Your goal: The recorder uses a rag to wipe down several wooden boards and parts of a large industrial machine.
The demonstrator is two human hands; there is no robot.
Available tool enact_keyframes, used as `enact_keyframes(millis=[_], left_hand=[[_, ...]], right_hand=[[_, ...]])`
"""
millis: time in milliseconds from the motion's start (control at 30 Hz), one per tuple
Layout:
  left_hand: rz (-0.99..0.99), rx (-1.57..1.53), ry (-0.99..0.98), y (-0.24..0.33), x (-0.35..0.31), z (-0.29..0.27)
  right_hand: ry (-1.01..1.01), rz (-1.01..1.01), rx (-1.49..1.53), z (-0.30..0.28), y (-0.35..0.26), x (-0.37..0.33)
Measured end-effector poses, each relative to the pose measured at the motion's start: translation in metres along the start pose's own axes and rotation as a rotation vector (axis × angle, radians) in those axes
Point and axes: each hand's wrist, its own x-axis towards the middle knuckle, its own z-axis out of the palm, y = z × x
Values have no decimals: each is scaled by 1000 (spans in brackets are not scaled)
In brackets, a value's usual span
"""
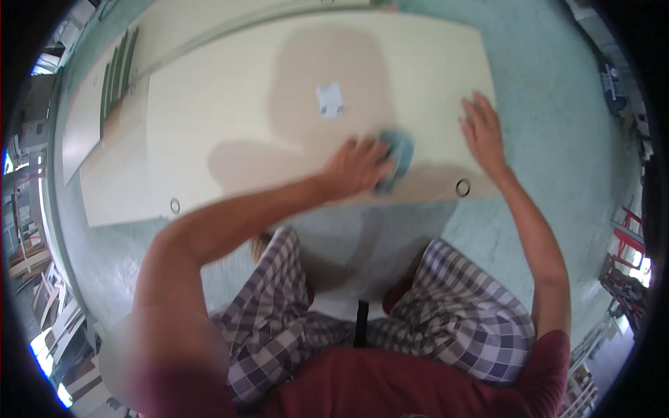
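A large cream-coloured flat panel (209, 90) lies in front of me. My left hand (354, 167) presses a crumpled blue cloth (398, 159) against its surface, close to the near edge and right of the middle; the fingers are slightly blurred. Toward the panel's right end, my right hand (482, 132) rests with its fingers stretched out and holds nothing. A small white paper piece (330, 99) is on the panel, beyond the cloth. Two ring-shaped marks or fittings sit by the near edge: a dark ring (463, 187) at the right and a thinner ring (175, 205) at the left.
Beneath and behind the panel is another pale board (181, 28). Several dark green strips (117, 76) and a smaller light panel (83, 125) are at the far left. Stacked scrap pieces (49, 292) line the left rim. A red stool-like object (629, 240) stands far right.
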Motion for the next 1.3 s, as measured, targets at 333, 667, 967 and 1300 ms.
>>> enact_keyframes(millis=[333, 667, 967, 1300], left_hand=[[44, -221, 96, 51, 92, -8], [-612, -18, 166, -91, -224, -77], [-786, -133, 195, -100, -186, -114], [-875, 300, 226, -159, -238, -101]], right_hand=[[33, 39, 89, -9, -16, 38], [-3, 7, -2, -32, -33, 19], [-75, -48, 54, -19, -57, 33], [-75, 41, 29, -46, -90, 40]])
